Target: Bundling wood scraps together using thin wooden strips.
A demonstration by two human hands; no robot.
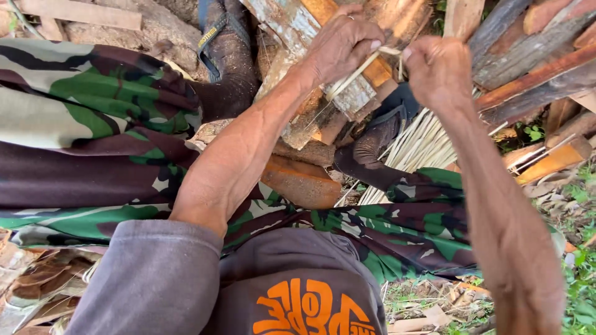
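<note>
My left hand (343,44) is raised at the top centre, fingers closed around a thin pale strip (355,75) that runs down and left from it. My right hand (438,69) is a fist just to the right, pinching the strip's upper end between thumb and fingers. Below both hands, a bundle of similar pale thin strips (417,147) lies across my right leg. I sit in camouflage trousers (93,118), with both feet in dark boots (228,59) stretched toward a wood pile.
Stacked split wood and planks (528,62) fill the top and right. A weathered painted board (298,37) leans behind my left hand. An orange-brown block (301,183) lies between my legs. Grass and dry leaves (577,273) cover the ground at right.
</note>
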